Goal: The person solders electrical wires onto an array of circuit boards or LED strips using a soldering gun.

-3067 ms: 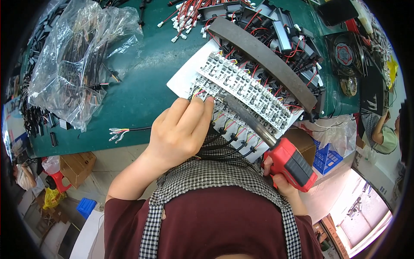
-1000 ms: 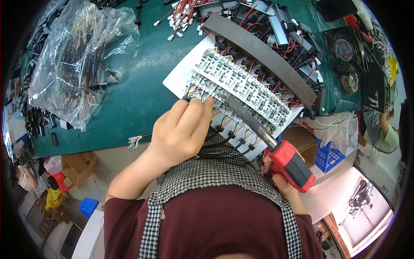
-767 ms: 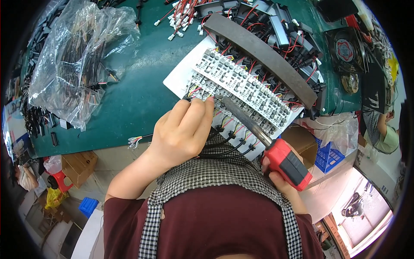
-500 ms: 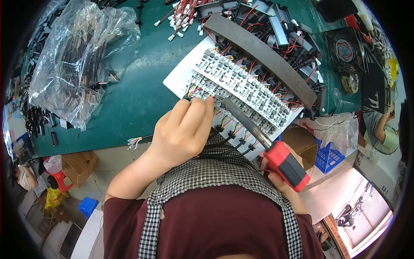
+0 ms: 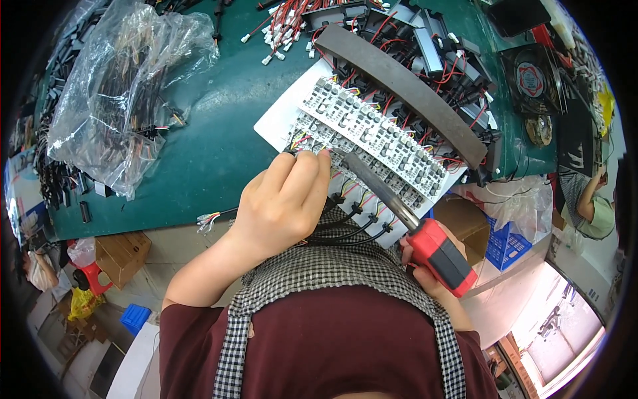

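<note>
My left hand [image 5: 284, 199] is closed in a pinch at the near left edge of the circuit boards. Its fingertips hold a black cable with thin coloured wires [image 5: 302, 141] fanning onto a board. A red and black soldering iron [image 5: 442, 256] is gripped in my right hand [image 5: 430, 280], its long metal barrel slanting up and left. The iron's tip comes close to my left fingertips; exact contact is too small to tell. Rows of white circuit boards [image 5: 375, 133] lie on a white panel [image 5: 282, 123]. Several black cables [image 5: 352, 216] hang from their near edge.
A curved dark bar [image 5: 402, 86] lies beyond the boards, before a heap of dark housings [image 5: 425, 46] with red wires. A clear plastic bag of cables [image 5: 113, 100] sits at left on the green table [image 5: 219, 133]. A small fan [image 5: 531, 78] stands at right.
Both hands and the soldering iron stay in almost the same place. The whole view has shifted very slightly.
</note>
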Available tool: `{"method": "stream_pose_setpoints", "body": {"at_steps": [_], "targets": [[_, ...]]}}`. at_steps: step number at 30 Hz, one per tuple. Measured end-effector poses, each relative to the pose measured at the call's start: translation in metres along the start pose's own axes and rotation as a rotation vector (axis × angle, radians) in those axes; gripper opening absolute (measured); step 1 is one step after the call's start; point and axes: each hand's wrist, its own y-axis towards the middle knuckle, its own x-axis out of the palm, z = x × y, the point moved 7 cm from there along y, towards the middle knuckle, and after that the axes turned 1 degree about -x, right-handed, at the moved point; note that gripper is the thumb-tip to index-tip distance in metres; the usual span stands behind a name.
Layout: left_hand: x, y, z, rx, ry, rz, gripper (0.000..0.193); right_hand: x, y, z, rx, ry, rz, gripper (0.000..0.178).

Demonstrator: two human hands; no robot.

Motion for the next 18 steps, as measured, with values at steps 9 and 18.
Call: {"method": "stream_pose_setpoints", "body": {"at_steps": [9,18], "targets": [[-0.002,0.001,0.0,0.009,0.034,0.003,0.023,-0.001,-0.014,0.01,0.175,0.314,0.12,0.065],[0.0,-0.001,0.003,0.003,0.095,0.053,0.011,-0.004,-0.008,-0.002,0.249,0.39,0.144,0.072]]}}
